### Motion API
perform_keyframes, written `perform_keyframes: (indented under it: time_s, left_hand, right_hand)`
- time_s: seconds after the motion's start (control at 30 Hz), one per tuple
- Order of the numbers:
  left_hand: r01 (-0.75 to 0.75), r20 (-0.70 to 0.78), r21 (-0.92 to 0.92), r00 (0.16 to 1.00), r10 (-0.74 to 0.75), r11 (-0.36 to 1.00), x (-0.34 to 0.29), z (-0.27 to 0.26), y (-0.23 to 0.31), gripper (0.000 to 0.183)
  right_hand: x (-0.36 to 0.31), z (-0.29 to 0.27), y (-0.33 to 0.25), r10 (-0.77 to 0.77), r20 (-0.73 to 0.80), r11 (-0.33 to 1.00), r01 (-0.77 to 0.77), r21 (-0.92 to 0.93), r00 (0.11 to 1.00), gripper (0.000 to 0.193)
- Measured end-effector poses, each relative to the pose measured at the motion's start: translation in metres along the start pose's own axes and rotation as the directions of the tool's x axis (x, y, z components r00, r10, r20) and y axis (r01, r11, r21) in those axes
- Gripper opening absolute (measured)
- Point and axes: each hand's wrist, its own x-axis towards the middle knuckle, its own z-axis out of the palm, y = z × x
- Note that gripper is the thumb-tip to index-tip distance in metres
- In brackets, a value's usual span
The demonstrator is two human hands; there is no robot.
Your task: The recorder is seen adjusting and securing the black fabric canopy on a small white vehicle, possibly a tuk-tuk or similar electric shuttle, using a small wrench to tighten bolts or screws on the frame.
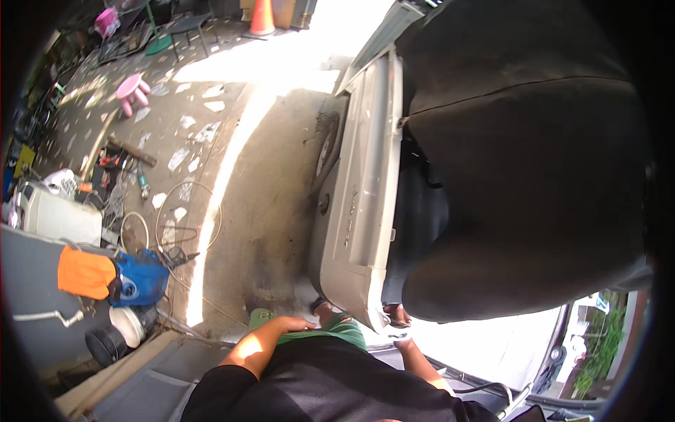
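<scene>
My left hand (299,324) rests against my green shorts (330,336), with nothing visible in it; its fingers are too small to read clearly. My right hand (403,344) is low beside the rear corner of a beige pickup truck (357,218). Whether it touches the truck or a small pale thing there is not clear. The truck's side wall runs away from me, just ahead and to the right. Over the truck bed, a large black cover-like sheet (527,176) fills the right of the view and hides much of the bed.
A blue machine (140,278) with an orange cloth (86,273) over it stands at left, a hose (163,211) coiled near it. Tools (116,165) and a white box (60,214) lie farther off. Beyond are a pink stool (132,91) and an orange traffic cone (262,17).
</scene>
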Motion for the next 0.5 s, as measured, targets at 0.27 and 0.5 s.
perform_keyframes:
  time_s: [0.27, 0.5]
  left_hand:
    - [0.254, -0.35, 0.897, 0.908, 0.229, 0.361, -0.022, -0.045, -0.016, 0.034]
    - [0.363, -0.361, 0.897, 0.931, -0.057, 0.252, 0.006, -0.104, -0.058, 0.033]
  right_hand:
    - [-0.039, 0.015, -0.05, -0.032, -0.033, 0.999, 0.03, -0.045, 0.999, 0.047]
    - [-0.053, 0.036, -0.059, -0.344, -0.207, 0.883, 0.241, -0.402, 0.916, 0.025]
